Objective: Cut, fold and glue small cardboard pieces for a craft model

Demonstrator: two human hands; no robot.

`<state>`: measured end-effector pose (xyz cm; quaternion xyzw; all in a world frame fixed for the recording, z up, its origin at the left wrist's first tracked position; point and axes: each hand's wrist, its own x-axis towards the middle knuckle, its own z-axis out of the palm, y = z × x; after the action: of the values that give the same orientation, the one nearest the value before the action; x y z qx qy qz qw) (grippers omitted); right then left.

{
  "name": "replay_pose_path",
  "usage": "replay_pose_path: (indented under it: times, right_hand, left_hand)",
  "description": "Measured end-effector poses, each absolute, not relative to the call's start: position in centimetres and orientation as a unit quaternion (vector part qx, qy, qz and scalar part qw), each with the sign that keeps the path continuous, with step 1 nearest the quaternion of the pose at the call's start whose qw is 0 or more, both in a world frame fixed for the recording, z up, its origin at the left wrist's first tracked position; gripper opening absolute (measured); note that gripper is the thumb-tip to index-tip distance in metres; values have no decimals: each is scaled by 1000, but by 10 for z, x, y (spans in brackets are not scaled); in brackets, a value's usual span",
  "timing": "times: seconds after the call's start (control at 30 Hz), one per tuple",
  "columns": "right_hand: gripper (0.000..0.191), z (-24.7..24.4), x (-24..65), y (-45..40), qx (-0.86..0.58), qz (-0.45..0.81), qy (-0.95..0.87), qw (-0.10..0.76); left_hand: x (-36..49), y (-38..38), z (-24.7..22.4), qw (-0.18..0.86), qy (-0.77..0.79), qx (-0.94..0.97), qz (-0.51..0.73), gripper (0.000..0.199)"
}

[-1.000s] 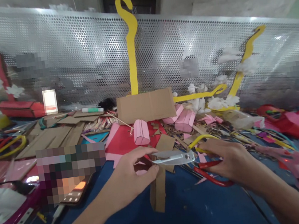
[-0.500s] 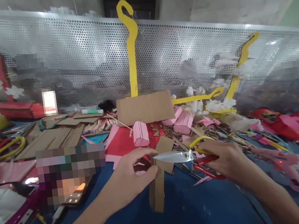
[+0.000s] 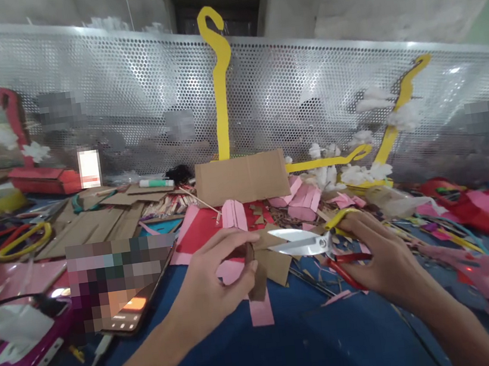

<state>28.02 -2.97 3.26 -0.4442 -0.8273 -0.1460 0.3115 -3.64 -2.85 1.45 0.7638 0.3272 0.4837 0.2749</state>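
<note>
My left hand point(image 3: 226, 269) is curled, thumb and fingers pinching a small brown cardboard piece point(image 3: 259, 284). A pink paper strip point(image 3: 261, 313) shows just below the cardboard; whether it is attached or lying on the table I cannot tell. Looped in my right hand point(image 3: 380, 255) are scissors point(image 3: 309, 243) with one yellow and one red handle. Their blades are parted and point left, the tips close to my left fingers. Behind the hands lie a folded pink paper piece point(image 3: 233, 215) and a red sheet point(image 3: 205, 230).
A yellow hook-shaped upright point(image 3: 222, 108) rises behind a cardboard panel point(image 3: 244, 178). At left are a phone point(image 3: 130, 312) on a cable and a purple device point(image 3: 37, 354). A pink glue gun point(image 3: 472, 267) lies right on the blue table point(image 3: 294, 356). Perforated metal point(image 3: 134, 101) stands behind.
The scissor blades have opened and shifted slightly right, away from my left fingers. The long cardboard strip below my left hand now looks shorter, and a pink strip shows beneath it.
</note>
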Motion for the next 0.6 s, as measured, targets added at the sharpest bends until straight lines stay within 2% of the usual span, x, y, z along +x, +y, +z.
replay_pose_path:
  times: [0.37,0.6]
  right_hand:
    - [28,31,280,-29,-410,-166,-843,308]
    - [31,32,273,-35,-421,-163,-841,298]
  left_hand:
    - [-43,-25,18,272,292,787,471,38]
    - [-37,-29,19,180,328,799,471,38]
